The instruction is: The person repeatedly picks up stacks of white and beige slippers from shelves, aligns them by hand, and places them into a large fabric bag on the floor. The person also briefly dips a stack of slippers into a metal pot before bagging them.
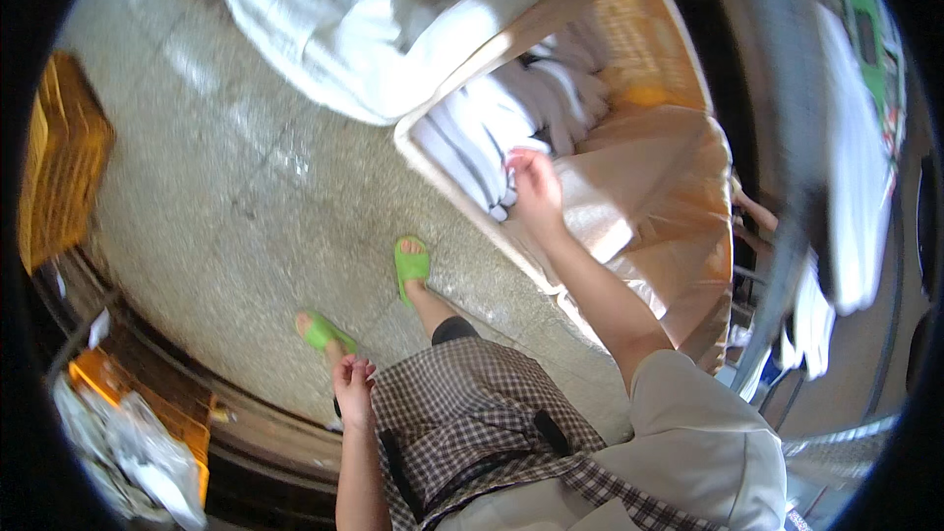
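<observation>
My right hand [537,189] reaches over a large bin [470,199] with a pale liner. Its loosely bent fingers are at the near end of a stack of white sock-like cloth pieces [479,118] with dark stripes, and I see nothing clearly gripped in them. The pieces lie side by side along the bin's left part. My left hand [355,389] hangs in front of the checked apron [462,383], well away from the bin. Its fingers are slightly curled and apart, with nothing in them.
A big translucent white plastic bag [324,29] stands against the bin's far side. Yellow crates [65,157] are on the left, one at lower left holding plastic bags [133,452]. On the right, white cloth pieces [854,187] hang beside a blurred grey bar [787,138].
</observation>
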A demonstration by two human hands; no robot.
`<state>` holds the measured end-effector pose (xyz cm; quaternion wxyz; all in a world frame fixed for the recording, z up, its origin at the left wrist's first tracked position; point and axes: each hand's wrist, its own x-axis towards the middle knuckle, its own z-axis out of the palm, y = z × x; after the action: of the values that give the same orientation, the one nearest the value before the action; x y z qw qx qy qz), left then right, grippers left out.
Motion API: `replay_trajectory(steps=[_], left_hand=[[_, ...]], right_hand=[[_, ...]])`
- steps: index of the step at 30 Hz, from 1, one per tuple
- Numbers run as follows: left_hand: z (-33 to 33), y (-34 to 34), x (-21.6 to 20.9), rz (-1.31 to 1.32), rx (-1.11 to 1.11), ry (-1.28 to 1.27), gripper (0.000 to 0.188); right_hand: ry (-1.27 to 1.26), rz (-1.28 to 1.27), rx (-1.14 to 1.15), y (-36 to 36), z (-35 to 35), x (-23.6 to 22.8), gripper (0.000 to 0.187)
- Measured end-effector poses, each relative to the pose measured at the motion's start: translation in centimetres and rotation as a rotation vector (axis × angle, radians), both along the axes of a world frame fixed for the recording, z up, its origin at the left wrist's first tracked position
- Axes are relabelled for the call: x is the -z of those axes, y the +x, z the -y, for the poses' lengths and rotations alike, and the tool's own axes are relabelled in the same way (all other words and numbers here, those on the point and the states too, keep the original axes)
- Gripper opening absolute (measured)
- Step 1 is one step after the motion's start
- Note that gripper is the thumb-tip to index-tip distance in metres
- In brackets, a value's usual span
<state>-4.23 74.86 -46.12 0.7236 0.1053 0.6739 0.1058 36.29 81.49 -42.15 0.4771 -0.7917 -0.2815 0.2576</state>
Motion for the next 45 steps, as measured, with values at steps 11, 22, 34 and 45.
replay_trajectory(steps=[11,22,34,45], left_hand=[[-13.3,17.3,-20.5,0.567,0.422,0.898,0.044],[-11.4,29.4,-34.9,0.912,0.428,0.855,0.059],[-16.1,8.9,-26.1,0.309,1.498,1.284,0.050],[-10.0,2.6,-9.6,-0.195,1.110,0.811,0.045]], right_hand=[[0.305,1.118,-0.078,-2.0,7.0,-35.5,0.039],[0.018,0.874,-0.212,-5.0,10.0,-32.8,0.036],[-0.515,0.356,-0.841,-7.1,8.7,-21.9,0.052],[-0.896,0.785,0.049,12.5,4.3,1.0,0.043]])
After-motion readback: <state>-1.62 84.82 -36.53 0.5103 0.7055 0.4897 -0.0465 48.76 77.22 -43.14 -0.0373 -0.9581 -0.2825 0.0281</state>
